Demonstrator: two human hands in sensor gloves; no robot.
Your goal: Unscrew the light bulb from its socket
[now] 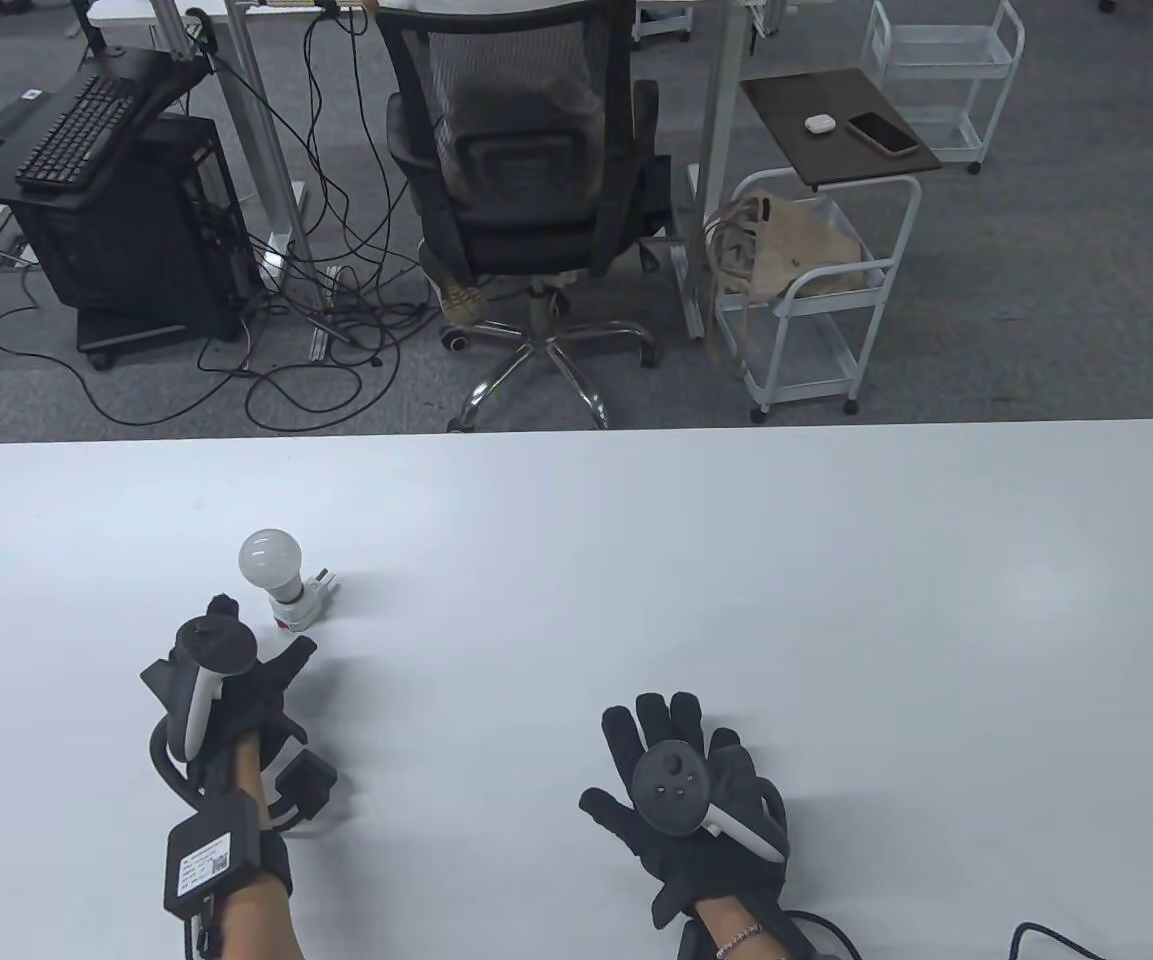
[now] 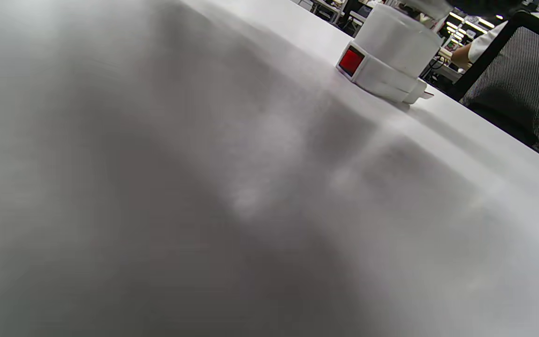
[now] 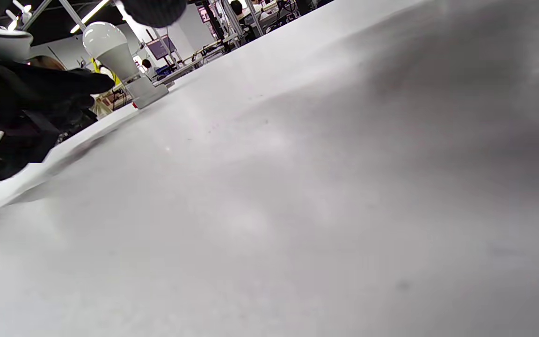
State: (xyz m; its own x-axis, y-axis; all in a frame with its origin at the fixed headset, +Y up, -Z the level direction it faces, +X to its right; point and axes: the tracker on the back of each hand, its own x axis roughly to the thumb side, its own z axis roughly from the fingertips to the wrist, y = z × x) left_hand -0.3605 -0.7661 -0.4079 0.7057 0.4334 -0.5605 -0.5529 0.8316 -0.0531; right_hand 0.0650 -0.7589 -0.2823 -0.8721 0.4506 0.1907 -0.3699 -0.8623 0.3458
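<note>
The light bulb (image 1: 269, 560) is in its socket (image 1: 298, 603), and both stand on the table (image 1: 736, 560) toward its left edge, about halfway between the far edge and the near one. The bulb leans a little away from upright, I think, but the table view is too steep to be sure.

The main risk, as I judge it, is that the socket is small and light (it has a red switch (image 2: 350, 61) on one side and plug pins on the other). If I turn the bulb with only one hand, the whole piece can rotate or tip over together and nothing unscrews. The smooth glass can also slip in my glove.

My left hand (image 1: 221, 690) is just near the socket on its near side, not touching it. Its fingers reach forward and hold nothing, but how far they are spread I cannot tell. My right hand (image 1: 686, 790) lies well apart, toward the near edge around the middle, palm down with the fingers spread, and it holds nothing.
</note>
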